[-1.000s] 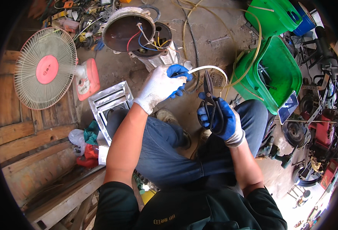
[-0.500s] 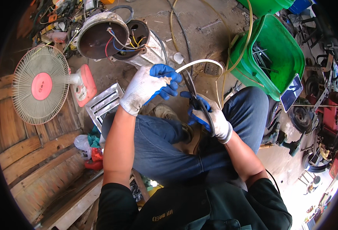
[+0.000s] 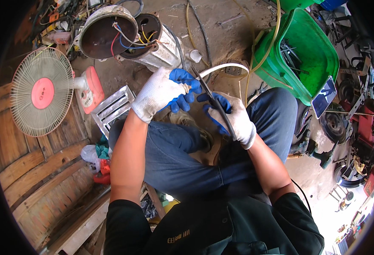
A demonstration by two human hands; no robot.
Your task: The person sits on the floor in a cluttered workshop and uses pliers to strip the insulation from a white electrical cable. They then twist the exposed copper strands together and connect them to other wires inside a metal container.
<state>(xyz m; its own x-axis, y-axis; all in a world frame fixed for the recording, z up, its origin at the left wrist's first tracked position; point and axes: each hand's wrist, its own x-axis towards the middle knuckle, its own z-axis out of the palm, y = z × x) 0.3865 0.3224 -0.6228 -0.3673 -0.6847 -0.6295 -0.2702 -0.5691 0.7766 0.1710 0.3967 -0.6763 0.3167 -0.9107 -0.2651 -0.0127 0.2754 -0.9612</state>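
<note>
My left hand [image 3: 163, 94], in a white glove with blue-coated fingers, pinches the end of a white sleeve or cable [image 3: 231, 66] that arches to the right. My right hand [image 3: 237, 114], gloved alike, is closed round the black handles of scissors [image 3: 215, 102]. Their dark blades point up and left, against or just over the white length beside my left fingertips. Whether they cut into it cannot be made out. Beyond my hands stands a pale, dirty metal motor housing [image 3: 163, 53] with coloured wires. Its round end cover [image 3: 106, 32] hangs tilted beside it.
To the right stands a green bin [image 3: 276, 70] holding dark metal pieces, with a phone [image 3: 324, 97] at its corner. A pink fan [image 3: 44, 93] lies left, near a slatted metal frame [image 3: 114, 108]. Yellowish tubing [image 3: 276, 36] loops overhead right; a wrench [image 3: 230, 19] lies on the floor.
The scissors have turned and come left, up to the white length near my left fingers. My right hand has moved slightly up; my left hand keeps its pinch.
</note>
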